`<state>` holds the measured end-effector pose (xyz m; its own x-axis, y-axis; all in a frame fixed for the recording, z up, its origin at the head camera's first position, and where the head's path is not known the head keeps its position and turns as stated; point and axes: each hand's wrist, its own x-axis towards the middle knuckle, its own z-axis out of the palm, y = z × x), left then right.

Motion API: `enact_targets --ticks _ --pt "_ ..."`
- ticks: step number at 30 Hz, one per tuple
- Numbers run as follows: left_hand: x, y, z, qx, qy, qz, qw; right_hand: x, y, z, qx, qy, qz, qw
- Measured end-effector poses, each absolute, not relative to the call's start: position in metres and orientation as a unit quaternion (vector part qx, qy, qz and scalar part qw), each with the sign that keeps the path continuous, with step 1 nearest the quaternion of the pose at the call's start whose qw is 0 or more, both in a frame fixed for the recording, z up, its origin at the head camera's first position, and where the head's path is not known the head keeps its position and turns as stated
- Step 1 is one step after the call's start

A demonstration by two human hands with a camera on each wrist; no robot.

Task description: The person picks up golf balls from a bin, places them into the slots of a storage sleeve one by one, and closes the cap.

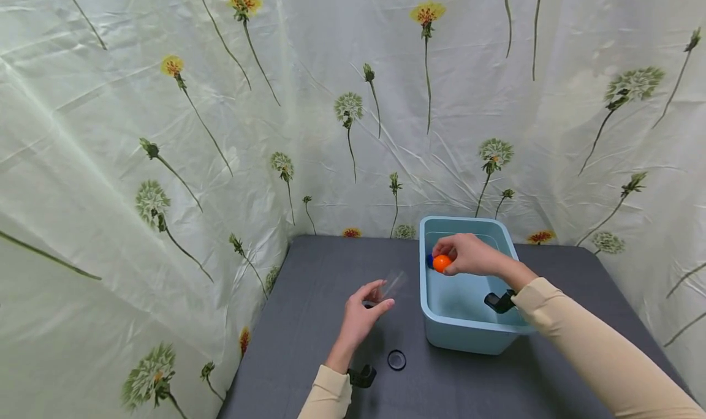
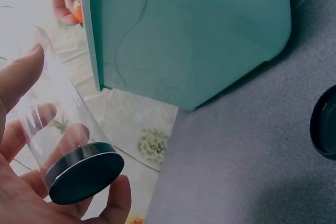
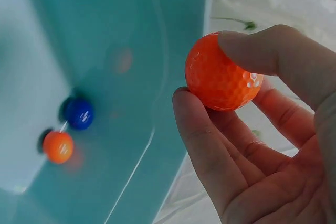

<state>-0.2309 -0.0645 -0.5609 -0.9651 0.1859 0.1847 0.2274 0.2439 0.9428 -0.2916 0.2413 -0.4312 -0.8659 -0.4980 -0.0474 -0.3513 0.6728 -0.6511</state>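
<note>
My right hand (image 1: 474,256) pinches an orange golf ball (image 3: 218,74) between thumb and fingers, above the left side of a light blue plastic bin (image 1: 469,336). Inside that bin, a blue ball (image 3: 80,114) and another orange ball (image 3: 58,147) lie close together near a wall. To the left of the bin, my left hand (image 1: 358,321) holds a clear plastic tube (image 2: 63,95), tilted, with a black cap (image 2: 86,177) on its lower end. No ball shows within the tube.
A round black lid (image 1: 396,360) lies on the dark grey table (image 1: 309,309), between the left wrist and the bin. Behind and left of the table hangs a pale curtain (image 1: 309,131) printed with dandelions. Each wrist carries a small black camera.
</note>
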Motion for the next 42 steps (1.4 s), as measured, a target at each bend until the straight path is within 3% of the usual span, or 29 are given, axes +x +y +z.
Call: enact_targets --ticks 20,42 --pt "-0.222 -0.056 -0.555 -0.136 -0.800 -0.584 0.017 -0.254 0.210 -0.446 -0.251 0.874 -0.410 0.065" --pt "-0.222 -0.048 -0.554 -0.138 -0.810 -0.569 0.032 -0.248 0.191 -0.448 -0.293 0.857 -0.418 0.060"
